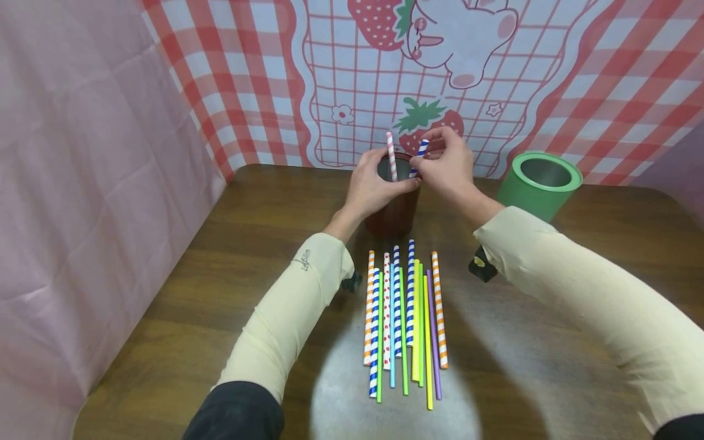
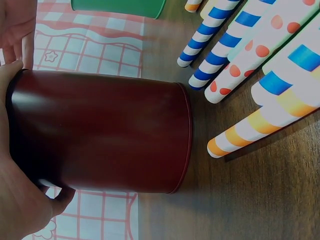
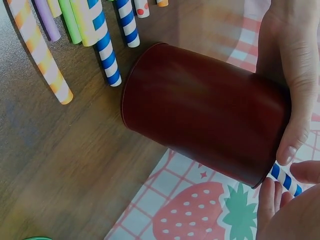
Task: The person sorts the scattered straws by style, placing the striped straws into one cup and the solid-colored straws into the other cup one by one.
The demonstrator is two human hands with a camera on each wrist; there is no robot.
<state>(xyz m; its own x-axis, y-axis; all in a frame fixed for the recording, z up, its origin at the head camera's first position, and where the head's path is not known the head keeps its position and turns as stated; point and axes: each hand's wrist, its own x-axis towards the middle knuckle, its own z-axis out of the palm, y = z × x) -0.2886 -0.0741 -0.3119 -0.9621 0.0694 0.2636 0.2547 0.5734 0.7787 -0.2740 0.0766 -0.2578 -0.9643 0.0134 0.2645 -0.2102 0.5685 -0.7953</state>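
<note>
My left hand [image 1: 367, 189] grips the dark red cylindrical container [image 1: 392, 214] around its upper part, the thumb lying along the near rim. A pink-and-white striped straw [image 1: 392, 156] stands in the container, its top well above the rim. My right hand [image 1: 450, 160] pinches a blue-and-white striped straw [image 1: 423, 148] at the right side of the opening; its lower end goes down inside, out of sight. In the right wrist view the tip of this blue-striped straw [image 3: 286, 179] sticks out past the rim, between thumb and fingers.
Several straws, striped, dotted and plain, lie side by side on the wooden table [image 1: 231, 293] in front of the container, among them an orange-striped straw [image 1: 439, 308] and a purple straw [image 1: 434, 336]. A green container [image 1: 530, 198] stands at the right. Behind hangs a strawberry-patterned cloth [image 1: 264, 79].
</note>
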